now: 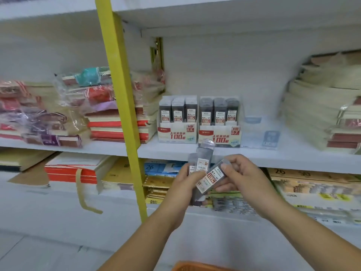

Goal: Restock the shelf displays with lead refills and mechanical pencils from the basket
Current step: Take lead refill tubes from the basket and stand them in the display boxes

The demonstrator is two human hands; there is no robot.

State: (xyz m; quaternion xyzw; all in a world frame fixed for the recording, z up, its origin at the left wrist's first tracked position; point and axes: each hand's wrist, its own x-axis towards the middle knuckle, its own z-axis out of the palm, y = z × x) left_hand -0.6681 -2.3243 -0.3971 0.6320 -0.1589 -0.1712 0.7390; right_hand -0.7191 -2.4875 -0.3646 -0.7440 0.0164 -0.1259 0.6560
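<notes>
Pointing up-right, slanted lead refill case (pixel 213 178)

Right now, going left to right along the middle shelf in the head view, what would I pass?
Wrapped notebook bundles → yellow post → HB 0.5 display box → HB 0.7 display box → clear display box → beige notebook stack. The red-edged stack behind the post is left out.

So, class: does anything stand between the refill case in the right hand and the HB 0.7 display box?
Nothing on the shelf does. Only the upright cases in the left hand rise before the HB 0.7 display box, beside the tilted case in the right hand.
</notes>
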